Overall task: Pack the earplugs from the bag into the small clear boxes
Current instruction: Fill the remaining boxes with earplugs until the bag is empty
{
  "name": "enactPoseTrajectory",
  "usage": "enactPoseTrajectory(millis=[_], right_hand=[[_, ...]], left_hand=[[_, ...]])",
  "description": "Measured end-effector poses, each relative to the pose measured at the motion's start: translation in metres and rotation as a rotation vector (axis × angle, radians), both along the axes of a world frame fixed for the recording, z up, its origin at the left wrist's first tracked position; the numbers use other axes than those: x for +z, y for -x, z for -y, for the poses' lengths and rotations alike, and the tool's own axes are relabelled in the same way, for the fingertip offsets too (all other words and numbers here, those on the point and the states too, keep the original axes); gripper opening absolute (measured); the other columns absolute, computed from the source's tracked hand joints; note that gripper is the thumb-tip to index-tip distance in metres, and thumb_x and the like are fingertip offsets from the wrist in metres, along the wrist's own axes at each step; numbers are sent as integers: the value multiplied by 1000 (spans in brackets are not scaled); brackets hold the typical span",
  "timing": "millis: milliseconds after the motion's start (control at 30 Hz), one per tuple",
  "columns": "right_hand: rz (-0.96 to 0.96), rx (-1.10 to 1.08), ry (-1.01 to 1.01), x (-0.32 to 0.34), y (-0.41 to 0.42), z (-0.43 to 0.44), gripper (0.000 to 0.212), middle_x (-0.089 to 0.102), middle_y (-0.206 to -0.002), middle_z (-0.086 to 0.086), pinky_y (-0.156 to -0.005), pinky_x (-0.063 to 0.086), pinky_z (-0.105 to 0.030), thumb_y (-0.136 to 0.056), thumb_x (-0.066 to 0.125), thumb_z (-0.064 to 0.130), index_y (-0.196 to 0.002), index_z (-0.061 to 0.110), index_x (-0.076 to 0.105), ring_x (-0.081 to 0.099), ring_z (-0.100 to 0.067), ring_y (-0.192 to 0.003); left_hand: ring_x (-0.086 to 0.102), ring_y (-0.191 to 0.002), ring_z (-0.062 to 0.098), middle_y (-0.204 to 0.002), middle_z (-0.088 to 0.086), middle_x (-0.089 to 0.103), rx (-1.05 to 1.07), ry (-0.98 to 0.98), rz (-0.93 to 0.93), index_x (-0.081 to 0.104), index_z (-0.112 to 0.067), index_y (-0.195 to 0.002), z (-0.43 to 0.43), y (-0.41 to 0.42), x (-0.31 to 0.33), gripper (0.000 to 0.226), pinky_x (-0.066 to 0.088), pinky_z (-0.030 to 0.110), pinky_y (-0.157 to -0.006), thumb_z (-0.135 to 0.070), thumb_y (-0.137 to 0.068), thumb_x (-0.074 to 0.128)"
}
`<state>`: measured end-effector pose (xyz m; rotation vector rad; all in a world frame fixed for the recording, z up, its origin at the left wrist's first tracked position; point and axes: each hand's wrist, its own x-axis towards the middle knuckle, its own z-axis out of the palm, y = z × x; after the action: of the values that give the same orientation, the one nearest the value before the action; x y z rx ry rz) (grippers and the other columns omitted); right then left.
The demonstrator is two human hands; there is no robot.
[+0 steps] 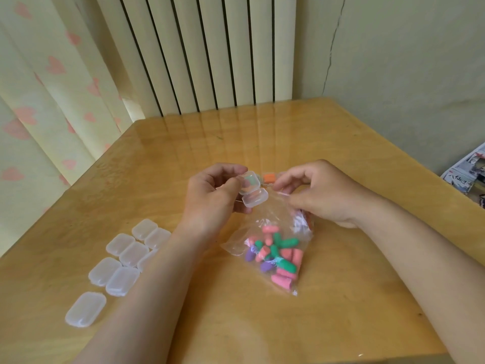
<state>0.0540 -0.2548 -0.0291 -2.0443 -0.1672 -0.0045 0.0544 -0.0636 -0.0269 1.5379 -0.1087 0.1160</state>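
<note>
Left hand (212,195): fingers curled round a small clear box (253,190), lid hinged open, held above the bench (183,143). Inside it, seemingly one green and one pink plug (blurred). Right hand (322,193): fingers pinch the mouth of the bag (273,227), which lies on the bench holding pink, green and purple earplugs (275,256). Closed boxes (123,258) grouped at left. Orange-filled box (269,178) just behind the hands.
</note>
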Motion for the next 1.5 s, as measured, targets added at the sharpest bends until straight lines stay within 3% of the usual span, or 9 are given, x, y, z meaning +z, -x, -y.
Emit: enactPoseTrajectory(millis=[200,367,533,733,867,1000,1167,1267,1500], right_hand=[[-173,-206,-586,9,-3,-2,27,64,-77,-16,-66,55,-42,-87,50,-21,-84,0,66,64,-16,-51],[-336,-117,-740,18,0,5,38,58,-68,-13,-50,56,-31,-82,29,-24,-81,3,56,63,-18,-51],[-453,57,-517,15,3,10,39,64,-82,-17,-61,62,-34,-83,45,-29,-80,10,49,70,-22,-68],[-486,102,-280,16,9,6,12,67,-78,-16,-56,60,-31,-98,60,5,-86,4,64,66,-23,-61],[-531,131,-231,16,11,3,27,66,-90,-25,-47,57,-27,-104,53,21,-101,0,69,65,-24,-57],[-573,257,-205,21,15,5,20,72,-81,-18,-48,57,-27,-99,50,-7,-94,-1,69,70,-21,-56],[-514,289,-34,20,19,5,35,70,-63,-10,-45,55,-25,-85,48,-27,-83,-1,71,68,-17,-50],[-428,235,58,16,18,4,37,69,-61,-9,-44,54,-27,-83,44,-28,-89,-6,72,67,-19,-49],[-356,188,103,13,19,-3,20,68,-57,-5,-44,51,-25,-81,75,-9,-73,9,75,63,-17,-47]], left_hand=[[61,-57,9,-85,7,64,68,-67,89,70,-6,-92,1,3,2,17,47,26,-40,5,-93,57],[59,-54,12,-85,10,64,107,-75,104,70,-7,-91,0,2,1,19,47,26,-40,6,-93,56],[59,-54,18,-87,12,65,127,-90,95,70,-9,-90,-2,-1,-1,21,48,28,-41,5,-92,55],[61,-53,14,-85,9,64,89,-104,77,69,-8,-88,-2,0,-1,21,48,27,-40,6,-92,55],[61,-55,15,-85,14,65,59,-149,60,70,-7,-87,-2,2,-1,22,49,27,-39,6,-92,52],[61,-48,20,-83,10,67,22,-219,34,70,-8,-90,-1,3,-3,21,53,38,-37,2,-93,52],[54,-39,18,-80,6,66,-21,-306,57,69,-14,-85,3,5,-7,24,47,28,-34,0,-95,52],[51,-37,18,-78,4,63,-46,-351,89,69,-16,-84,4,6,-8,26,44,23,-34,1,-95,52],[53,-37,14,-77,-1,66,-39,-401,128,70,-19,-86,5,4,-14,19,46,22,-39,-4,-94,61]])
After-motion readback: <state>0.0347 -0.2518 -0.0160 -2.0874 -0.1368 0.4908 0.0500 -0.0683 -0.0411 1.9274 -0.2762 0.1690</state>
